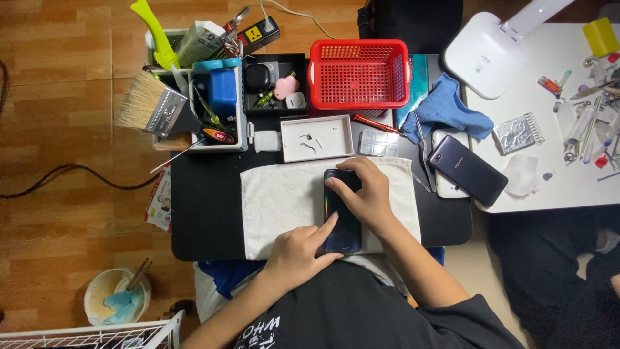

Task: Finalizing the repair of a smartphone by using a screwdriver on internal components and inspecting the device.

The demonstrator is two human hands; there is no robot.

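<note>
Head view: a dark phone [342, 213] lies on a white towel [278, 200]. The left hand [298, 252] touches its near edge, index finger stretched out. The right hand [363, 194] lies on its far end, fingers spread flat. Past the fingertips sits a white tray [316, 137].

You see a red basket [359, 72] at the back of the worktop [206, 207], a white tray [316, 137] before it, a brush [152, 106] left, a blue cloth [445, 110] and spare phone [467, 170] right.
</note>
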